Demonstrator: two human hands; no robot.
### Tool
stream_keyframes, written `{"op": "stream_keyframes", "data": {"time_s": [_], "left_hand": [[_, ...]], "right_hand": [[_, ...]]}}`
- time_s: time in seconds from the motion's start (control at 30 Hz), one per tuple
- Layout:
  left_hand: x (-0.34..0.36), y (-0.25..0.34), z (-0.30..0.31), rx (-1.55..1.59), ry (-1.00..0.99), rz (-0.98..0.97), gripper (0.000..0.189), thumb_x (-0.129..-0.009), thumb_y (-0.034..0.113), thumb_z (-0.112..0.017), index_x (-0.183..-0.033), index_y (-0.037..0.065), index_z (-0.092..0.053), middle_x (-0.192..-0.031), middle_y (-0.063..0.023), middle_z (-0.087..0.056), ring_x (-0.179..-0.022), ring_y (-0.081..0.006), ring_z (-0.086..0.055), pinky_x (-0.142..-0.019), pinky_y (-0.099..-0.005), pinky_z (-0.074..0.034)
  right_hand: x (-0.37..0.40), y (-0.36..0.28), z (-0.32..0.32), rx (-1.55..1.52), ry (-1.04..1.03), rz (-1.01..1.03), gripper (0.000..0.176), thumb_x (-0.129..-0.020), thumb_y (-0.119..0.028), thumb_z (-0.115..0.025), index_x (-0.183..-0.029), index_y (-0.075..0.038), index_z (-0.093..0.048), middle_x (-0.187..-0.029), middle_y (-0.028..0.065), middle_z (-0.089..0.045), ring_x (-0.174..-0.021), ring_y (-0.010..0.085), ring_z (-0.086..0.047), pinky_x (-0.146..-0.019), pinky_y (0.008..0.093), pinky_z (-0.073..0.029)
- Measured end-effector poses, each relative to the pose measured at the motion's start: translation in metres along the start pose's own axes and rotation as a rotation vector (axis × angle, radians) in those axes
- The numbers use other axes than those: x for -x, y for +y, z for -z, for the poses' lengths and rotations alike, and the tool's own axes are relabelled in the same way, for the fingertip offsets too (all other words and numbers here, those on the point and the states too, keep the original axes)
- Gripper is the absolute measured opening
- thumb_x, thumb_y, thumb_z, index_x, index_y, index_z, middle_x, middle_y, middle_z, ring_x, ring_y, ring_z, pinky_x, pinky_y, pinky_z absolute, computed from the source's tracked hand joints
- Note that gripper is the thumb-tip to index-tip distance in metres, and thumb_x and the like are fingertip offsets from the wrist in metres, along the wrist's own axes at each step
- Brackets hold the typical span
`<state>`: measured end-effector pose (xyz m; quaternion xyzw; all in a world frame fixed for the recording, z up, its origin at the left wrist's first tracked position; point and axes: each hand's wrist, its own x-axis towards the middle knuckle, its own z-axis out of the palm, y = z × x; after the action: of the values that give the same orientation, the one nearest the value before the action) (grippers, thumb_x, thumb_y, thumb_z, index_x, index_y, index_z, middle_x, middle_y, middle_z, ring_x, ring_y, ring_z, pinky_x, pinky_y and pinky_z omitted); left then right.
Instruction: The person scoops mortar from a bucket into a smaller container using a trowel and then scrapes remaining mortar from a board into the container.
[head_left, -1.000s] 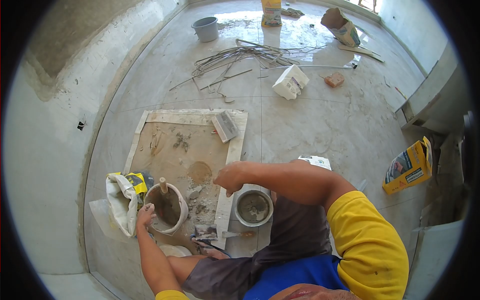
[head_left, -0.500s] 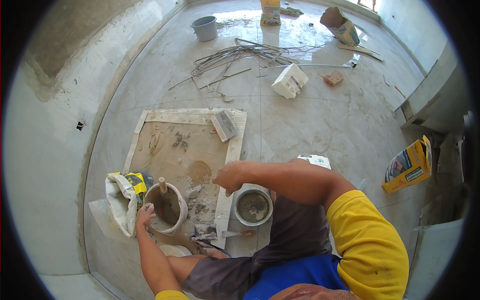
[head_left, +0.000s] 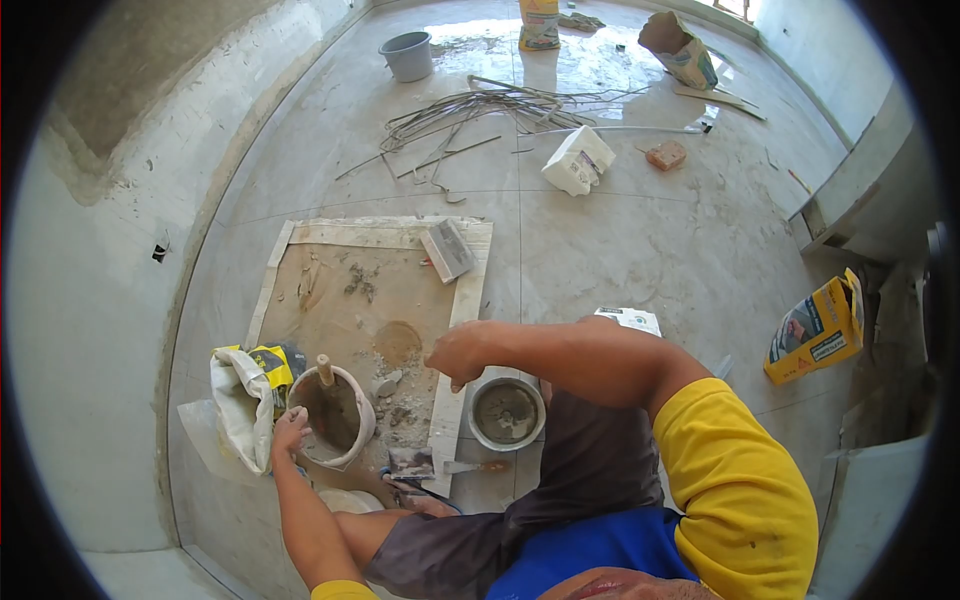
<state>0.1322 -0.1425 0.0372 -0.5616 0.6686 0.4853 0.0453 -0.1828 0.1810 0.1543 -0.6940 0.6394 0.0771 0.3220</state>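
Observation:
My left hand [head_left: 291,428] is at the left rim of a round bucket [head_left: 362,400], its fingers closed on or against the edge. The bucket holds grey mix, and a wooden handle [head_left: 325,370] sticks up inside it. My right hand [head_left: 457,357] hangs over the right edge of a sand-covered board [head_left: 330,290], its fingers curled; what they hold, if anything, is hidden. Below and right of it stands a metal bowl [head_left: 506,414] with grey material in it. A trowel [head_left: 410,463] and a scraper [head_left: 480,467] lie near the bucket.
An open white sack [head_left: 238,400] stands left of the bucket. A grey tool [head_left: 448,251] rests on the board's corner. Farther off are thin metal rods [head_left: 480,110], a white block [head_left: 578,160], a brick piece [head_left: 665,155] and a grey bucket [head_left: 408,57]. A yellow bag [head_left: 815,330] stands at right.

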Motion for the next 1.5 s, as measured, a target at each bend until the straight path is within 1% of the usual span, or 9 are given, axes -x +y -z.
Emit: {"op": "stream_keyframes", "data": {"time_s": [0.23, 0.5, 1.03, 1.5], "left_hand": [[0.0023, 0.0014, -0.0003, 0.002, -0.007, -0.003, 0.05, -0.085, 0.04, -0.062, -0.125, 0.012, -0.05, -0.109, -0.0038, -0.058, -0.082, -0.0175, -0.059, -0.052, -0.0258, -0.038], [0.0009, 0.001, -0.0006, -0.006, -0.005, 0.007, 0.051, -0.085, 0.04, -0.06, -0.125, 0.011, -0.049, -0.116, -0.006, -0.057, -0.086, -0.0198, -0.06, -0.058, -0.0292, -0.04], [0.0016, 0.0014, -0.0007, 0.001, -0.006, 0.002, 0.051, -0.085, 0.039, -0.061, -0.125, 0.011, -0.049, -0.115, -0.0042, -0.056, -0.087, -0.0197, -0.059, -0.056, -0.0275, -0.039], [0.0023, 0.0009, -0.0001, 0.001, 0.008, 0.0, 0.05, -0.085, 0.039, -0.061, -0.123, 0.011, -0.05, -0.109, -0.0032, -0.057, -0.081, -0.0174, -0.059, -0.051, -0.0253, -0.038]], "right_hand": [[-0.0033, 0.0014, -0.0024, 0.009, 0.005, 0.009, 0.048, -0.077, -0.032, -0.068, -0.111, -0.001, -0.054, -0.103, 0.0174, -0.062, -0.103, 0.0349, -0.057, -0.083, 0.0471, -0.045], [-0.003, 0.0007, -0.0013, 0.016, 0.005, 0.018, 0.049, -0.077, -0.032, -0.068, -0.111, 0.0, -0.054, -0.102, 0.0178, -0.062, -0.102, 0.0354, -0.057, -0.083, 0.0473, -0.045], [-0.0038, 0.0014, -0.0035, 0.004, 0.015, 0.013, 0.048, -0.077, -0.032, -0.068, -0.11, 0.0, -0.054, -0.101, 0.0183, -0.062, -0.102, 0.0355, -0.057, -0.083, 0.0467, -0.045], [-0.0022, 0.0006, -0.0026, 0.015, 0.014, 0.025, 0.047, -0.077, -0.032, -0.068, -0.109, -0.001, -0.055, -0.101, 0.0173, -0.063, -0.101, 0.0351, -0.057, -0.082, 0.0468, -0.045]]}}
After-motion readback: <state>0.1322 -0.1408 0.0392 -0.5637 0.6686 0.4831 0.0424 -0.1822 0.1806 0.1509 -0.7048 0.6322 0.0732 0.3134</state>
